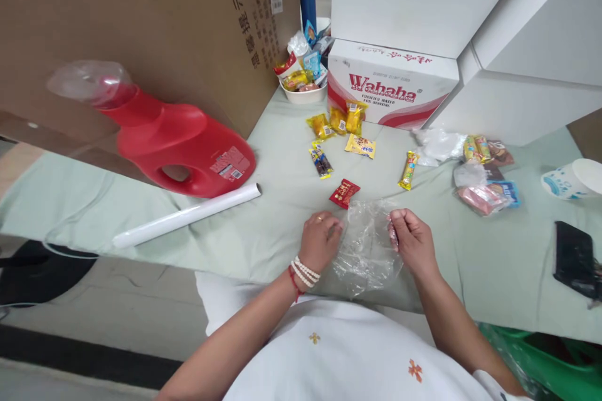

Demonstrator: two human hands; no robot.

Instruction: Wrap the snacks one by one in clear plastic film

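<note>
A clear plastic bag (369, 244) lies crumpled between my two hands at the table's near edge. My left hand (322, 241), with white beads at the wrist, has its fingers closed at the bag's left edge. My right hand (414, 239) pinches a small pinkish wrapped piece (394, 235) at the bag's right side; its kind is partly hidden by the fingers. Just beyond the bag lies a red snack packet (345, 193). Farther off are dark blue-and-yellow sticks (321, 161), a pale yellow packet (360, 146), several yellow-wrapped snacks (338, 121) and a yellow stick packet (409, 170).
A red jug (188, 138) and a white roll (188, 216) occupy the left. At the back stand a snack-filled bowl (303, 96) and a Wahaha box (390, 88). Mixed packets (484, 197), a paper cup (574, 178) and a black phone (574, 257) lie right.
</note>
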